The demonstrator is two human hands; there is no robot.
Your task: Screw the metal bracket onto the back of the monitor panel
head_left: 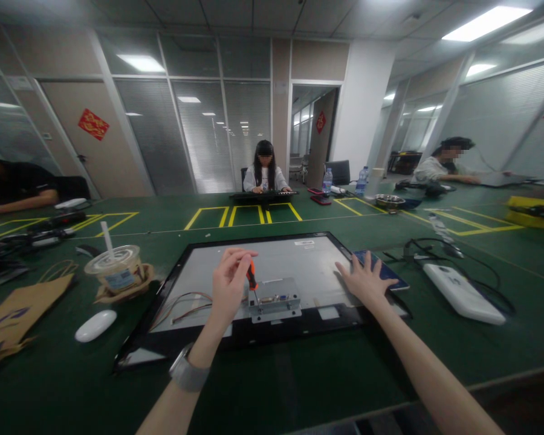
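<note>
A flat monitor panel (299, 257) lies face down on the green table, its grey metal back up and a black frame around it. My left hand (228, 284) is closed on a small screwdriver with an orange handle (251, 276), held upright with its tip on a metal connector bracket (275, 300) near the panel's front edge. My right hand (365, 278) lies open with fingers spread, pressing on the panel's right side beside a dark blue phone (387, 271). Thin coloured wires (185, 305) trail over the panel's left part.
A lidded drink cup with a straw (115, 267), a white mouse (95, 325) and a brown paper bag (18, 311) sit to the left. A white device (463, 293) with black cables lies right. Three other people sit at the table's far and side edges.
</note>
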